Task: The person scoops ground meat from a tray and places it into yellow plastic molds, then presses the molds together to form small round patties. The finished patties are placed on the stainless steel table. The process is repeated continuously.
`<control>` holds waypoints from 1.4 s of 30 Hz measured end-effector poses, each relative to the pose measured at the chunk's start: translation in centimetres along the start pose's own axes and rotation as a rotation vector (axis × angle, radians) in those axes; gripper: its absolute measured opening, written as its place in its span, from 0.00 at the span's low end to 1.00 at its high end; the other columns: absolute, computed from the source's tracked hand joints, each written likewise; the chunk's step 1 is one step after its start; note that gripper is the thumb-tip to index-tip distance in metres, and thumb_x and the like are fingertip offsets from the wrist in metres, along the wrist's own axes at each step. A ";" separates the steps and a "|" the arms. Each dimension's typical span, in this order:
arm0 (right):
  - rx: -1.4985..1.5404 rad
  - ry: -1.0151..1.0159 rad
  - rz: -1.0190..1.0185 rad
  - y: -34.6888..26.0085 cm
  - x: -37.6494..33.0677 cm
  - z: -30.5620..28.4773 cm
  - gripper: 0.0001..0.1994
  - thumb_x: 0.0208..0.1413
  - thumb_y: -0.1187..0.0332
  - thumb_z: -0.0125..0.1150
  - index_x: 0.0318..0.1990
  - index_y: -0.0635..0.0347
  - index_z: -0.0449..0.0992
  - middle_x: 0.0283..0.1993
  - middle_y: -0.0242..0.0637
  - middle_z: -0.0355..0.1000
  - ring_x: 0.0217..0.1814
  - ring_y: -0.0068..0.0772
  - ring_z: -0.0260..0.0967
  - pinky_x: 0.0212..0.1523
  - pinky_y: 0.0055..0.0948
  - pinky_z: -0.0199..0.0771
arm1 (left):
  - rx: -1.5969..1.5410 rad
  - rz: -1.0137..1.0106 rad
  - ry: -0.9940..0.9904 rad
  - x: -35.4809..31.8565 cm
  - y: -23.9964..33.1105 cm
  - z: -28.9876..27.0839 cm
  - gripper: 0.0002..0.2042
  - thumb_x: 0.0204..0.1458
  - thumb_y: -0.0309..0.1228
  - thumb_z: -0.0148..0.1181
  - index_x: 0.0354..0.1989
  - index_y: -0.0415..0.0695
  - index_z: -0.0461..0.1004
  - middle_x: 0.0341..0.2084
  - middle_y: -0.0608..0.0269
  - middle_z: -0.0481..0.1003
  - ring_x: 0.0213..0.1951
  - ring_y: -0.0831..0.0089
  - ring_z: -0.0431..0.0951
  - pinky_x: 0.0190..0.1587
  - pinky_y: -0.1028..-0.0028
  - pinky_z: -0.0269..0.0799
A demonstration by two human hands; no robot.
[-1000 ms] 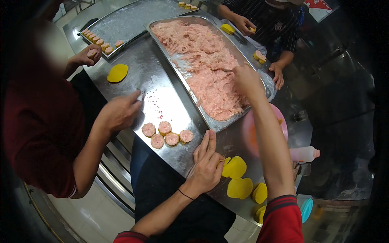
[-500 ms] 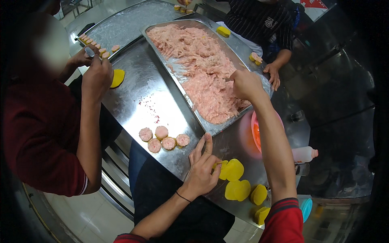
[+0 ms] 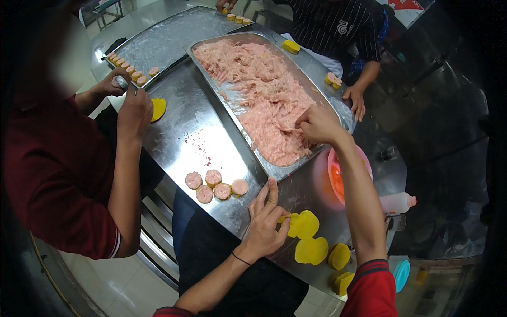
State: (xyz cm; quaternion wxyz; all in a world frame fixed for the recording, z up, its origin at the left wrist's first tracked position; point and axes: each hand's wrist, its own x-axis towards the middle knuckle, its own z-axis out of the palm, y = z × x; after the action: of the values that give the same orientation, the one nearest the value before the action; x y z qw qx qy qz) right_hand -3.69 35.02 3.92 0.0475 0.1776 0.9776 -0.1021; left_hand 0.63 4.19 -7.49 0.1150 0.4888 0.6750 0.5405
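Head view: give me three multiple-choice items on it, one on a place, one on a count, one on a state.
1. Where is the right hand?
A. on the pink minced filling in the metal tray
B. on the pink bowl
C. on the bottle

2. How many filled dumplings lie near the left hand?
A. two
B. five
C. nine

3. How is the left hand?
A. fist
B. flat, touching a yellow wrapper
C. raised

A: fingertips are in the mince. B: five rounds show. B: palm down, fingers spread.
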 end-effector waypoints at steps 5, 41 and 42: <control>0.478 0.048 0.037 1.4 -3.0 0.0 0.15 0.55 0.72 0.58 0.45 0.67 0.88 0.29 0.43 0.81 0.29 0.32 0.76 0.35 0.35 0.76 | -0.002 -0.007 0.022 -0.1 0.0 0.1 0.05 0.53 0.26 0.70 0.34 0.40 0.81 0.80 0.33 0.49 0.78 0.38 0.55 0.75 0.49 0.51; 0.462 0.671 -0.079 -10.7 -25.5 14.9 0.30 0.49 0.87 0.60 0.61 0.56 0.84 0.41 0.42 0.75 0.42 0.45 0.74 0.46 0.38 0.77 | -1.411 -0.672 0.063 0.0 4.5 -2.3 0.33 0.76 0.52 0.38 0.69 0.28 0.61 0.66 0.41 0.69 0.70 0.54 0.68 0.78 0.57 0.55; 0.461 0.657 -0.081 -10.6 -25.7 14.7 0.30 0.48 0.87 0.61 0.61 0.56 0.84 0.40 0.42 0.75 0.42 0.45 0.73 0.46 0.38 0.77 | -1.402 -0.669 0.037 -0.1 4.4 -2.4 0.34 0.76 0.52 0.38 0.69 0.27 0.61 0.66 0.40 0.69 0.70 0.53 0.68 0.78 0.57 0.55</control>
State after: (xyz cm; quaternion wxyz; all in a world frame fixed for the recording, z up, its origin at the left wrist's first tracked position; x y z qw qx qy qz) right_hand 17.28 13.44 -5.20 -0.3125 0.1683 0.8985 -0.2583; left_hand 1.34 2.34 -2.91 0.5431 0.0631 0.2886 0.7860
